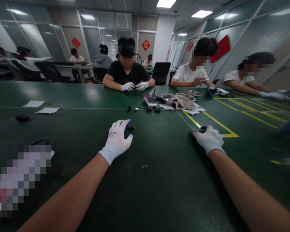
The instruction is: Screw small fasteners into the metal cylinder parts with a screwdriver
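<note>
My left hand (pixel 118 138), in a white glove with blue palm coating, rests on the green table with thumb and fingers apart. A short black cylinder (pixel 130 126) lies at its fingertips, inside the gap; the thumb is clear of it. Farther right, my right hand (pixel 209 139), gloved alike, is curled down over something dark at the table surface. Its palm and most fingertips are hidden, so the kind of thing under it cannot be made out. Between my forearms lie three small metal rings (pixel 143 167), close together.
Across the table (pixel 87 117), small black parts (pixel 149 109) lie in a row. Beyond them are metal bowls (pixel 168 98) with a beige cloth (pixel 184 102). White papers (pixel 47 110) lie left; yellow tape (pixel 222 122) marks the right. A person (pixel 127 69) sits opposite, others at right.
</note>
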### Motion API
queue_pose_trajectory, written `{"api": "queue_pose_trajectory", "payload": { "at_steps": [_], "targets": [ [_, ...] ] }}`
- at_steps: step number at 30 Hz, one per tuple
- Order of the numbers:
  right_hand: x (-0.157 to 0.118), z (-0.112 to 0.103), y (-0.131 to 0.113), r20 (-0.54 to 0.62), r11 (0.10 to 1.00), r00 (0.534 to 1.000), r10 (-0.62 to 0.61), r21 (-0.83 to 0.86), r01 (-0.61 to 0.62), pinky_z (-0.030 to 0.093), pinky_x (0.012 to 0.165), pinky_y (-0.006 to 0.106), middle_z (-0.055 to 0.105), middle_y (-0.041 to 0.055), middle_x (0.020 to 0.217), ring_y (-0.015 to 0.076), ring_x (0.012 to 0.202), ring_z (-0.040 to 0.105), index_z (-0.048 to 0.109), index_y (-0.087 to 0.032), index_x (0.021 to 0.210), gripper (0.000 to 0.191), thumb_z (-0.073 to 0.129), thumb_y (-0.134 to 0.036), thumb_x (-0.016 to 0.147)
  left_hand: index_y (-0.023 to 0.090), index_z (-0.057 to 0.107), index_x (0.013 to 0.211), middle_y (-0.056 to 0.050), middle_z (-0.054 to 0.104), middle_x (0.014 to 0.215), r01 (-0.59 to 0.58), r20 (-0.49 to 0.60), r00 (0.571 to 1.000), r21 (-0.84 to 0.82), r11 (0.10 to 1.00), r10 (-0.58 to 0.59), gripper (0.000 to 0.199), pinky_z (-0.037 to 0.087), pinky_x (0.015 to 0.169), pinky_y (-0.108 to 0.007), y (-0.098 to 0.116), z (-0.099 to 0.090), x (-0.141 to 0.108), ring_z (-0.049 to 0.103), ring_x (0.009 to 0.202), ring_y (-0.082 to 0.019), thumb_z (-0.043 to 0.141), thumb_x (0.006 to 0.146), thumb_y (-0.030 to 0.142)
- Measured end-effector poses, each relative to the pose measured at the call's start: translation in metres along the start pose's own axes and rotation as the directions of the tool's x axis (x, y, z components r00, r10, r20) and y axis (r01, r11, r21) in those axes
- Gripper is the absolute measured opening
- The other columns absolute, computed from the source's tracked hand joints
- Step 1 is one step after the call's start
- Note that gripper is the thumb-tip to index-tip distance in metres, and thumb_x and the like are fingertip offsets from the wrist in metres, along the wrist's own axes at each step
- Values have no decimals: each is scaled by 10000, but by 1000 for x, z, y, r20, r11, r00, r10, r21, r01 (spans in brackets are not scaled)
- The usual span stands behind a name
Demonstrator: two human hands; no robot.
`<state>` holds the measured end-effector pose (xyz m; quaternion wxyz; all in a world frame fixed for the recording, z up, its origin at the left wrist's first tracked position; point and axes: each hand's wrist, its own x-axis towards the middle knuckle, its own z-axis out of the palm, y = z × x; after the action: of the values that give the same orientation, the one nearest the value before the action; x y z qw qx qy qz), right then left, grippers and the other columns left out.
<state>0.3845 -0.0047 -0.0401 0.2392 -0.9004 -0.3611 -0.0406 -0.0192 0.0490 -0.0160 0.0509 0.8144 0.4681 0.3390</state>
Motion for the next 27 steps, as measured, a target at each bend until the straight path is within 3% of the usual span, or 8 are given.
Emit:
{"api": "queue_pose_trajectory", "payload": {
  "at_steps": [5,9,11,15,17,20,22,27],
  "targets": [
    [-21,-12,-22,20,996,1000,-1,90,-1,511,953,484,623,212,1195,379,1134,643,568,-123,1314,597,632,-493,851,168,637,1362,-152,664,1326,-83,42,996,35,996,82,479,531,1095,-567,5,1,-4,615,1221,-352,645,893,263],
    [-41,-10,-43,-50,966,997,-66,246,76,504,927,454,622,127,1061,319,1023,625,655,-198,1120,444,687,-476,777,185,651,1333,-137,692,1291,-164,26,986,-22,986,164,412,537,1094,-553,12,-3,-11,648,1208,-331,626,932,275],
    [-60,-6,-59,-33,916,990,-138,377,140,509,875,424,619,78,944,281,931,609,659,-228,967,343,682,-507,770,189,633,1355,-131,704,1261,-174,21,984,-119,978,178,435,570,1054,-522,20,-6,-17,681,1163,-310,643,940,322],
    [-116,3,-99,37,763,970,-241,625,165,512,778,398,631,57,865,246,792,597,599,-242,843,425,688,-649,756,189,556,1450,-118,718,1243,-103,83,987,-313,944,135,652,630,955,-441,40,-8,-31,731,1070,-275,759,866,397],
    [-143,5,-115,84,673,953,-290,726,140,518,775,410,659,61,863,255,788,621,583,-247,877,456,657,-689,794,202,577,1424,-109,727,1258,-84,112,985,-349,933,131,673,618,1000,-441,48,-6,-35,731,1109,-282,813,815,365],
    [-167,5,-129,146,575,933,-328,814,74,538,754,408,697,55,845,262,791,654,585,-255,909,464,677,-699,807,219,683,1230,-89,754,1192,-69,131,984,-339,938,120,374,597,1043,-448,53,-3,-35,734,1120,-277,750,866,270],
    [-171,5,-131,188,535,927,-326,844,17,553,747,404,719,52,833,263,794,674,592,-254,917,467,703,-693,799,210,706,1131,-86,763,1127,-43,136,986,-328,944,92,231,606,1014,-440,52,-2,-34,743,1075,-267,698,902,235],
    [-167,7,-128,258,471,911,-322,878,-82,567,788,404,740,48,875,256,832,707,598,-244,966,508,698,-712,797,210,691,1189,-84,763,1173,-71,170,977,-320,945,130,292,588,1025,-412,52,-3,-31,735,1106,-260,700,898,219]
  ]
}}
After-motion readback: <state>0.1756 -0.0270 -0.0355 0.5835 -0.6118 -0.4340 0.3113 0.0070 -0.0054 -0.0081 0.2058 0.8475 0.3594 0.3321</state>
